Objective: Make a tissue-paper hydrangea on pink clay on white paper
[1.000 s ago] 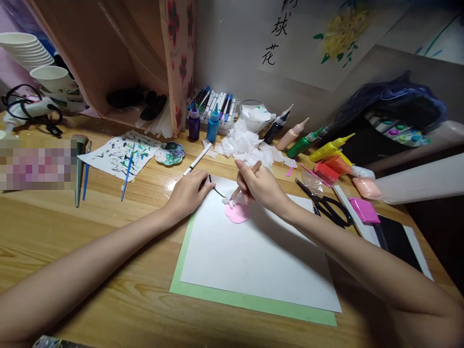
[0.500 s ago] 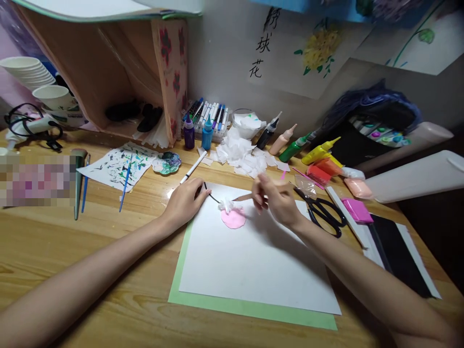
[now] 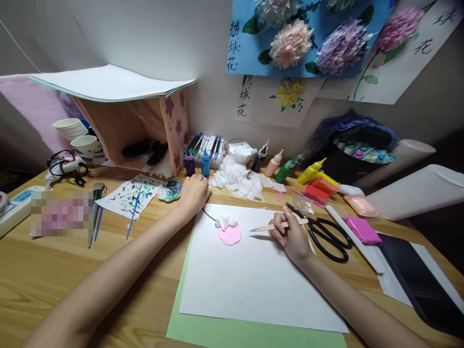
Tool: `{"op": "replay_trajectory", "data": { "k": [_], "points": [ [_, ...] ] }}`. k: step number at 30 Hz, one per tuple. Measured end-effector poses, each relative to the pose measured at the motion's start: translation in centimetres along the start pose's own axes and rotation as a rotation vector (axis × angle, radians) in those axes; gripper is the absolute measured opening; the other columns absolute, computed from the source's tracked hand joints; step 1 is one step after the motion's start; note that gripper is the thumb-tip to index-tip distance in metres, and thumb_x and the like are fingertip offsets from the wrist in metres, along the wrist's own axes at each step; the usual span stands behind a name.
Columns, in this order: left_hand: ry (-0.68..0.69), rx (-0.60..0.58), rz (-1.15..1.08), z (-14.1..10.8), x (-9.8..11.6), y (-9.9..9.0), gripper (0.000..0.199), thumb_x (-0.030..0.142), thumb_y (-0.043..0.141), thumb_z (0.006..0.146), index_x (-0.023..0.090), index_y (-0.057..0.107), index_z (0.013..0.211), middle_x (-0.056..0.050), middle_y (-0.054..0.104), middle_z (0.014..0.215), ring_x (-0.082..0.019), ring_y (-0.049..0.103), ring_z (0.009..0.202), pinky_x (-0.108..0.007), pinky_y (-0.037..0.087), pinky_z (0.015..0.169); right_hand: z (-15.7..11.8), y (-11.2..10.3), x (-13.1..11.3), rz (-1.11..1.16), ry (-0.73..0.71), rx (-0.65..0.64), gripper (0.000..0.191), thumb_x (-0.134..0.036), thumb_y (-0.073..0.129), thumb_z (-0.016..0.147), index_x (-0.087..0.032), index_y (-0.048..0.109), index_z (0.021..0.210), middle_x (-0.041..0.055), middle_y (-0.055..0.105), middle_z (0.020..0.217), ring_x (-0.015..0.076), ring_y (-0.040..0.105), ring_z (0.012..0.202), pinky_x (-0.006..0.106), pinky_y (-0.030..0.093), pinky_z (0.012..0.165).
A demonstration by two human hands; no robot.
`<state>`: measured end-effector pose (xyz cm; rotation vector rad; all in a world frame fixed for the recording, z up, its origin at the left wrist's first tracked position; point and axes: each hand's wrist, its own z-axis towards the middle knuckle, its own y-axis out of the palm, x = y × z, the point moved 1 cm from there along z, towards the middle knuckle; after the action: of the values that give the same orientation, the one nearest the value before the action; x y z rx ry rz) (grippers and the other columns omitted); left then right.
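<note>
My right hand [image 3: 290,237] is closed around a light wooden stick [image 3: 266,227] with a dark pointed tip, held just above white paper [image 3: 261,280]. On that paper lies a flat pink disc [image 3: 230,235]; crumpled white tissue bits [image 3: 226,222] sit along its upper edge. A thin dark line [image 3: 209,213] runs from the tissue toward the paper's upper left edge. Beyond that edge, my left hand [image 3: 194,193] rests with fingers curled together beside a pile of white tissue pieces [image 3: 235,176]. Whatever its fingertips pinch is hidden.
Green paper [image 3: 253,333] lies under the white sheet. Black scissors [image 3: 329,239] are right of my right hand. Paint bottles [image 3: 284,169] and a marker box [image 3: 206,147] line the wall. Paintbrushes [image 3: 134,212] and a stained sheet [image 3: 126,195] lie left. A phone-like black slab [image 3: 424,280] lies right.
My left hand has moved from the dark line up to the tissue pile's edge. My right hand has drawn the stick away from the tissue bits, rightward. The head view has tilted up.
</note>
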<state>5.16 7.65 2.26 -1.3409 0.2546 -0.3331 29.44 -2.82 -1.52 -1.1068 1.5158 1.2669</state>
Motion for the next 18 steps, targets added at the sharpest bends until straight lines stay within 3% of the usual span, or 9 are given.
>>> {"op": "replay_trajectory", "data": {
  "k": [3,5,9,11,13,18],
  "points": [
    [0.002,-0.013,-0.035,0.9,-0.2,0.3,0.017,0.024,0.05,0.085,0.016,0.06,0.074,-0.012,0.064,0.087,-0.028,0.057,0.091,-0.04,0.038,0.079,-0.2,-0.1,0.3,-0.014,0.0,-0.023,0.06,-0.064,0.037,0.087,-0.02,0.037,0.046,-0.0056,0.028,0.032,0.0057,0.022,0.031,0.024,0.011,0.036],
    [-0.022,0.015,-0.179,0.6,-0.4,0.1,0.017,0.024,0.049,0.085,0.016,0.058,0.074,-0.011,0.064,0.086,-0.027,0.057,0.089,-0.039,0.038,0.078,-0.3,-0.1,0.4,-0.01,-0.005,-0.024,0.06,-0.064,0.036,0.087,-0.02,0.037,0.047,-0.0055,0.028,0.033,0.0058,0.022,0.031,0.024,0.011,0.036],
    [-0.102,0.032,-0.889,-1.0,0.0,-1.4,0.023,0.038,0.052,0.084,0.016,0.056,0.079,-0.006,0.064,0.083,-0.019,0.059,0.082,-0.031,0.042,0.074,-0.2,-0.1,0.3,0.007,-0.02,-0.021,0.06,-0.064,0.037,0.086,-0.019,0.036,0.046,-0.0058,0.028,0.034,0.0053,0.023,0.031,0.024,0.01,0.037],
    [-0.153,-0.067,-1.222,-2.2,0.7,-2.3,0.027,0.043,0.056,0.081,0.016,0.056,0.079,-0.003,0.063,0.078,-0.016,0.058,0.076,-0.028,0.043,0.071,-0.2,-0.1,0.2,0.001,-0.014,-0.028,0.061,-0.065,0.036,0.087,-0.019,0.037,0.046,-0.0054,0.029,0.033,0.0056,0.022,0.031,0.024,0.01,0.037],
    [-0.201,-0.187,-1.384,-3.4,1.5,-3.0,0.028,0.041,0.062,0.078,0.015,0.057,0.082,-0.001,0.062,0.076,-0.012,0.056,0.07,-0.025,0.043,0.068,-0.1,-0.1,0.2,-0.006,-0.012,-0.034,0.061,-0.065,0.034,0.087,-0.02,0.037,0.046,-0.0049,0.03,0.031,0.0061,0.022,0.031,0.024,0.011,0.036],
    [-0.28,-0.402,-1.46,-5.6,3.3,-2.9,0.027,0.032,0.066,0.074,0.014,0.059,0.094,-0.002,0.062,0.081,-0.011,0.057,0.069,-0.025,0.046,0.066,-0.2,-0.2,0.1,-0.01,-0.048,-0.034,0.062,-0.066,0.034,0.087,-0.019,0.038,0.046,-0.0055,0.028,0.032,0.006,0.023,0.031,0.023,0.012,0.036]
  ]
}}
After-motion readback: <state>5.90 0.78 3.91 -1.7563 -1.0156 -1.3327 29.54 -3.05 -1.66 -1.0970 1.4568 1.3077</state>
